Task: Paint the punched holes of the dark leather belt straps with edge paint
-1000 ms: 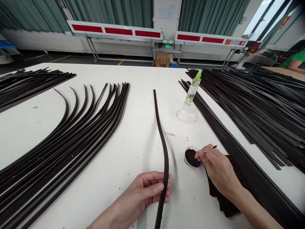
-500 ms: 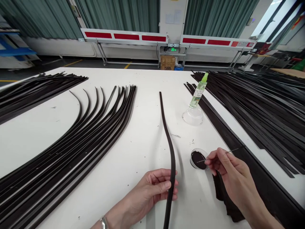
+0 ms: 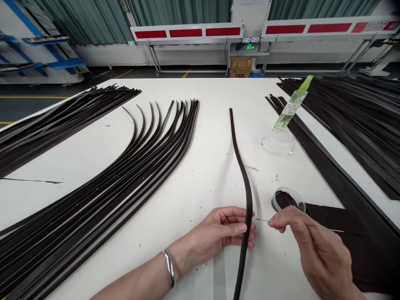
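My left hand point(image 3: 220, 230) grips a long dark brown leather belt strap point(image 3: 240, 154) near its lower part, and the strap curves up the white table point(image 3: 206, 125) away from me. My right hand point(image 3: 318, 246) pinches a thin metal-looking stick point(image 3: 325, 228). The stick's fine tip points left and ends just short of the strap's edge. Beyond my right hand sits a small round dish of dark paste point(image 3: 287, 199), uncovered, with a dark cloth point(image 3: 336, 218) beside it. My right hand hides part of the cloth.
A fan of curved belt straps point(image 3: 125, 175) fills the table's left side, with another bundle point(image 3: 62, 125) behind it. A green-capped spray bottle point(image 3: 289, 110) and a glass dish point(image 3: 278, 142) stand at right, beside long dark strips point(image 3: 328, 177).
My right hand has moved away from the paste dish, left and nearer me, bringing the stick's tip close to the strap. My left hand still grips the strap, and the view has shifted.
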`<state>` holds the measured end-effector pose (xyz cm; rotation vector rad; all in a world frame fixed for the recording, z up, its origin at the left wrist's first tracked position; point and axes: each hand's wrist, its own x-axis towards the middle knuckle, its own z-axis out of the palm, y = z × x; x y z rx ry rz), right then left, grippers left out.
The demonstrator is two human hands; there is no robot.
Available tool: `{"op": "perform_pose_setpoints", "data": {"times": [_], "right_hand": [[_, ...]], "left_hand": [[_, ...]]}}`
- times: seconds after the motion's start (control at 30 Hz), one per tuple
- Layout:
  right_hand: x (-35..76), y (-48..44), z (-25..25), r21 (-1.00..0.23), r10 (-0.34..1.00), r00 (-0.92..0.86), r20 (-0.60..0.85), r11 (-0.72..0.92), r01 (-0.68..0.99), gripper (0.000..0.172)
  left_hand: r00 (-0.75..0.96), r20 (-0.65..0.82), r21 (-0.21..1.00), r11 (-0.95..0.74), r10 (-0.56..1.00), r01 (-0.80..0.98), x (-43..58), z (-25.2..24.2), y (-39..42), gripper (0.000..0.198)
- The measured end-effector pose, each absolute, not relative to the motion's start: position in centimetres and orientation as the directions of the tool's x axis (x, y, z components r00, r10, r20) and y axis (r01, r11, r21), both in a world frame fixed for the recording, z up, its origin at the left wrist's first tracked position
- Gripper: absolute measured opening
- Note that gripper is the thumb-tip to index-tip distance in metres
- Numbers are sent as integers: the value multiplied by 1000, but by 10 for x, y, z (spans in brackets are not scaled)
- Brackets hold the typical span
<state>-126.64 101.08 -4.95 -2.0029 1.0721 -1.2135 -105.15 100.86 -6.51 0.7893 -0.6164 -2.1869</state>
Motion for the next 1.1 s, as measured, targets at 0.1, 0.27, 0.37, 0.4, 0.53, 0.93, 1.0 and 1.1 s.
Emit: {"op": "perform_pose_setpoints", "data": {"times": [0.1,0.27,0.37,0.4,0.53,0.93,1.0,1.1], "right_hand": [[-1264,1009,-51,-742,-804,341,487,-586,-324,29],[-1259,1008,-48,-696,-768,401,500,-632,-342,29],[-1256,1007,-47,-688,-758,409,508,-643,-337,29],[-1256,1007,-47,-681,-748,411,522,-655,-328,29],[-1255,1006,-49,-654,-709,420,566,-697,-296,28],[-1253,1007,-52,-585,-648,452,613,-757,-291,30],[-1252,1008,-52,-573,-639,462,615,-765,-294,34],[-1252,1008,-53,-587,-643,472,603,-758,-283,37]], "left_hand": [[-556,-346,629,-627,-756,461,-1052,-66,1008,25],[-557,-338,618,-625,-759,477,-1052,-67,1009,24],[-556,-341,613,-628,-758,480,-1052,-68,1008,26],[-557,-341,612,-628,-758,480,-1052,-68,1008,25],[-555,-343,620,-626,-758,472,-1052,-68,1008,25],[-539,-346,627,-616,-768,476,-1053,-66,1007,24],[-542,-343,628,-616,-767,475,-1054,-66,1007,24],[-540,-343,634,-614,-769,471,-1055,-66,1008,24]]}}
